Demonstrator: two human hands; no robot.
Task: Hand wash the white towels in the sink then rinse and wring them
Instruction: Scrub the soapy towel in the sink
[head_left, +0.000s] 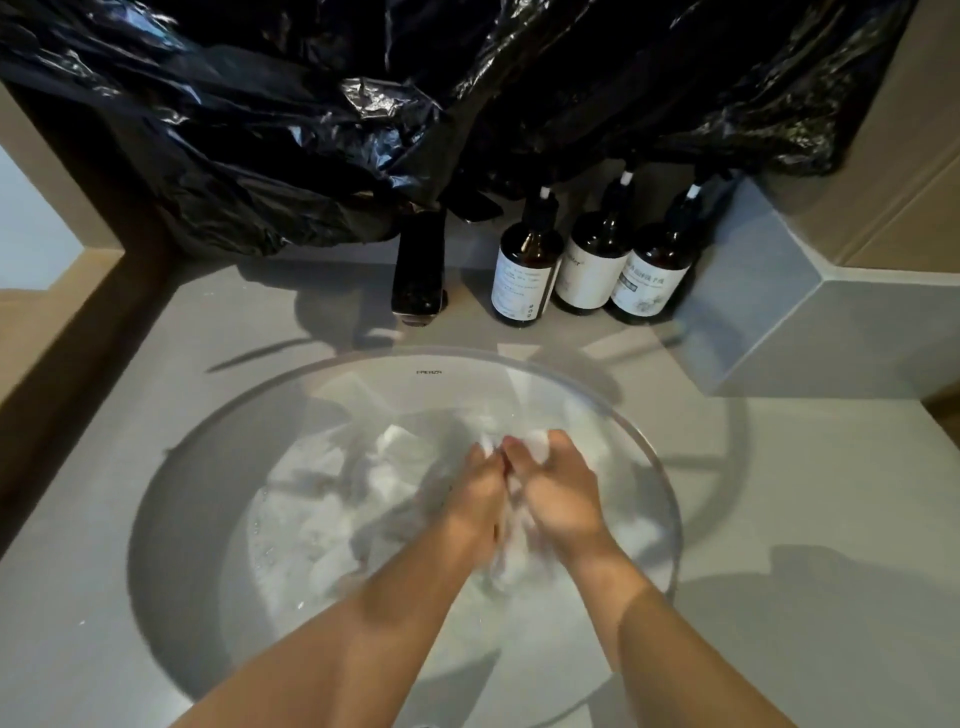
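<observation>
White towels (332, 514) lie soaked in soapy water inside the round white sink (363, 374). My left hand (480, 499) and my right hand (558, 491) are close together over the right half of the basin. Both hands grip a bunched part of a white towel (511, 564) between them, with cloth showing at the fingertips and below the palms. The fingers are curled into the fabric. Motion blur hides the exact hold.
A black faucet (418, 270) stands behind the sink. Three brown pump bottles (524, 280) with white labels stand to its right on the grey counter (805, 493). A black plastic sheet (363, 104) hangs over the wall above. A grey ledge (810, 322) juts out at right.
</observation>
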